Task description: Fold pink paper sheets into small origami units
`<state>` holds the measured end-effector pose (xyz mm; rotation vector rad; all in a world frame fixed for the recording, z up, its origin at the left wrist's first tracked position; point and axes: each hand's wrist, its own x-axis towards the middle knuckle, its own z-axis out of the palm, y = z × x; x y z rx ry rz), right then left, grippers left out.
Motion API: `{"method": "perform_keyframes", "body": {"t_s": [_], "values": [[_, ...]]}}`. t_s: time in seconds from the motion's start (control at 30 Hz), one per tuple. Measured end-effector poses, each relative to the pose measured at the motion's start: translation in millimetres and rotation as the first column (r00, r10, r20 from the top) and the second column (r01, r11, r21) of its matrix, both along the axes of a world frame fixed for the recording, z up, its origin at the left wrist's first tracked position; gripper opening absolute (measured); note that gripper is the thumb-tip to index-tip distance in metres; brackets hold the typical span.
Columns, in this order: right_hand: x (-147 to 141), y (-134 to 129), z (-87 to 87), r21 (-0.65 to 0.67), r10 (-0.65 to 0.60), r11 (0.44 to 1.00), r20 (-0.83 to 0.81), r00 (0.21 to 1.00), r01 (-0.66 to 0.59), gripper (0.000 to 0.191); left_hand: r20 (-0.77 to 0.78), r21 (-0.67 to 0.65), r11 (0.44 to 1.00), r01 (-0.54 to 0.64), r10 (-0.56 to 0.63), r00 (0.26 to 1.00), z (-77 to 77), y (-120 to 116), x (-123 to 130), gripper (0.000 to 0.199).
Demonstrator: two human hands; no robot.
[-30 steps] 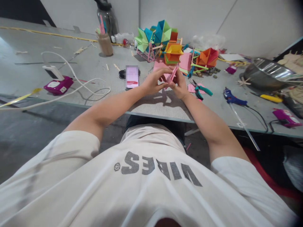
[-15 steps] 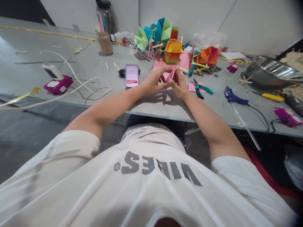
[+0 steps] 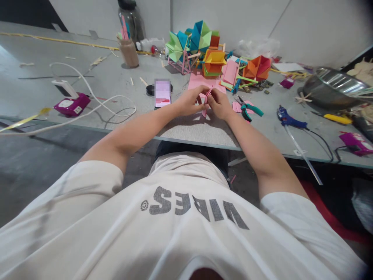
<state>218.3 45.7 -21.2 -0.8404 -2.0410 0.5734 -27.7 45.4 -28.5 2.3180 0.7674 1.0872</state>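
A small folded pink paper (image 3: 204, 110) is held between both hands above the front of the table. My left hand (image 3: 190, 102) grips its left side, fingers curled round it. From the right, my right hand (image 3: 220, 104) pinches the same paper near its upper part. Just behind the hands lies a flat pink sheet (image 3: 201, 80). Pliers with teal handles (image 3: 246, 111) rest on pink scraps right of my right hand. A phone (image 3: 162, 95) leans on a black object to the left.
Coloured folded-paper shapes (image 3: 214, 62) stand behind the hands. A blue glue gun (image 3: 291, 118), yellow-handled tool (image 3: 337, 118) and metal bowl (image 3: 329, 89) are at right. A purple power block (image 3: 72, 105) with white cable, a brown jar (image 3: 129, 53) and a dark bottle (image 3: 132, 25) are at left.
The folded pink paper has turned in my hands and now hangs lower and narrower. My right hand's fingers have shifted on it, while my left hand has barely moved.
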Motion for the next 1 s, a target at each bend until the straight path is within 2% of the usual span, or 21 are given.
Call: {"method": "perform_keyframes", "body": {"t_s": [0.2, 0.37, 0.5, 0.7, 0.83, 1.0], "values": [[4, 4, -3.7, -0.052, 0.035, 0.998, 0.006, 0.999, -0.035, 0.105, -0.016, -0.105, 0.994, -0.040, 0.038, 0.999, 19.0, -24, 3, 0.062], [4, 8, -7.0, -0.047, 0.034, 0.998, -0.025, 0.999, -0.035, 0.107, -0.068, -0.145, 0.987, -0.065, 0.056, 0.996, 27.0, -33, 6, 0.065], [7, 11, -7.3, -0.065, 0.040, 0.997, -0.006, 0.999, -0.040, 0.105, -0.115, -0.155, 0.986, -0.056, 0.038, 0.993, 25.6, -33, 3, 0.071], [10, 14, -6.3, -0.090, 0.028, 0.996, 0.024, 0.999, -0.026, 0.101, -0.213, -0.121, 0.989, -0.079, 0.052, 0.976, 17.7, -28, 0, 0.089], [10, 15, -6.3, -0.088, 0.012, 0.996, 0.040, 0.999, -0.009, 0.099, -0.214, -0.091, 0.993, -0.073, 0.052, 0.975, 14.5, -26, -1, 0.092], [10, 15, -7.2, -0.086, 0.009, 0.996, 0.041, 0.999, -0.006, 0.100, -0.213, -0.117, 0.991, -0.063, 0.036, 0.976, 15.9, -28, 0, 0.089]]}}
